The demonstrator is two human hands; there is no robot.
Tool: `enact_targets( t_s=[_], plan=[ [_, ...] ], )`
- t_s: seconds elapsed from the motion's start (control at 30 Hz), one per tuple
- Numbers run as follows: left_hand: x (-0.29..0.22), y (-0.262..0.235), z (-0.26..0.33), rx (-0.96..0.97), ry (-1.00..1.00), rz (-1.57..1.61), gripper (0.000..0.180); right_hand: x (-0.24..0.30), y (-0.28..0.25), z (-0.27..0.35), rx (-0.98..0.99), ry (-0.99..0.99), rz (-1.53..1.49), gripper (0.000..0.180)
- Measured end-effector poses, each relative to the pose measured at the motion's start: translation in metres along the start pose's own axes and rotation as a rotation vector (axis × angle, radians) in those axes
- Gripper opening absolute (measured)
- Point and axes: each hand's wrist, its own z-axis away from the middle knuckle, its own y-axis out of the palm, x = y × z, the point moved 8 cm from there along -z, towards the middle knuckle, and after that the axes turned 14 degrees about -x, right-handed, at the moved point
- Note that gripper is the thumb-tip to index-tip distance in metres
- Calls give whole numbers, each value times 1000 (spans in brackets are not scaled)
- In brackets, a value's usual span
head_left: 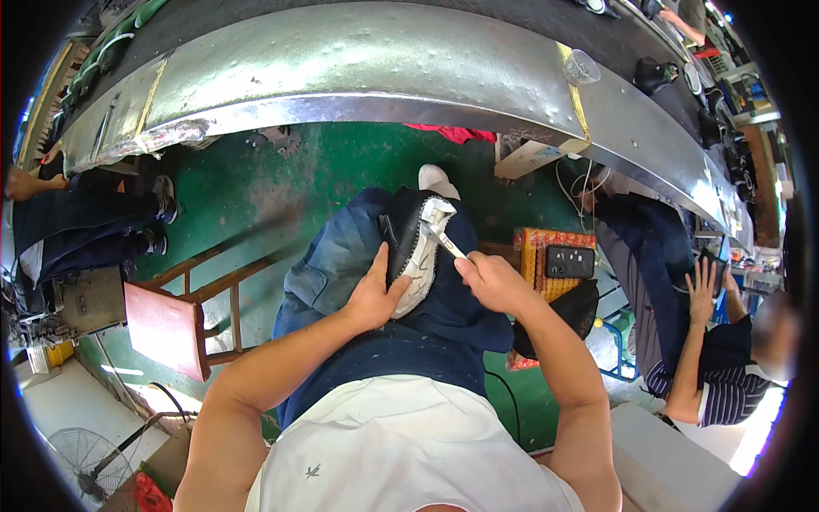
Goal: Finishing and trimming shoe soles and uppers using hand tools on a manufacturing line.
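Observation:
On my lap lies a black and white shoe point(418, 271), its black side to the left and stitches running along the seam by the white part. My left hand point(375, 294) grips its near left side, the thumb across the white part. Between the fingers of my right hand point(495, 280) is a slim white-handled tool point(450, 245) with dark marks on the handle. Its greyish head points into the white part near the far end of the shoe; the exact kind of tool is not clear.
A metal-edged bench point(358, 68) curves across in front. To my left stands a wooden stool point(171, 328). At my right a black phone-like case point(570, 262) lies on a red and yellow patterned seat point(533, 264). A co-worker point(725, 358) sits far right; another person's legs point(85, 222) show far left.

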Motion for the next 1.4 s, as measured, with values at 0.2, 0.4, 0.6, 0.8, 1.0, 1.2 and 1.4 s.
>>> enact_targets(
  t_s=[0.2, 0.4, 0.6, 0.8, 1.0, 1.2, 1.4],
  plan=[
    [-8, -1, -8, 71, 17, -36, 94, 5, 23, 26, 34, -87, 145, 42],
    [-3, 8, -43, -57, -133, -140, 96, -53, 23, 31, -75, 308, -350, 54],
    [-36, -17, -42, 148, 28, 460, 103, -29, 11, 1, -183, 402, -891, 57],
    [-75, -81, -28, 50, 432, 115, 129, 75, 13, -16, -32, 104, -1064, 56],
    [-17, -99, -25, -85, 591, 1, 119, 102, 46, -22, 124, -84, -966, 58],
    [-25, -122, -18, -121, 623, -37, 113, 127, 56, -25, 183, -151, -924, 54],
    [-63, -138, -9, -170, 824, -42, 112, 95, 88, -44, 282, 591, -1263, 50]
  ],
)
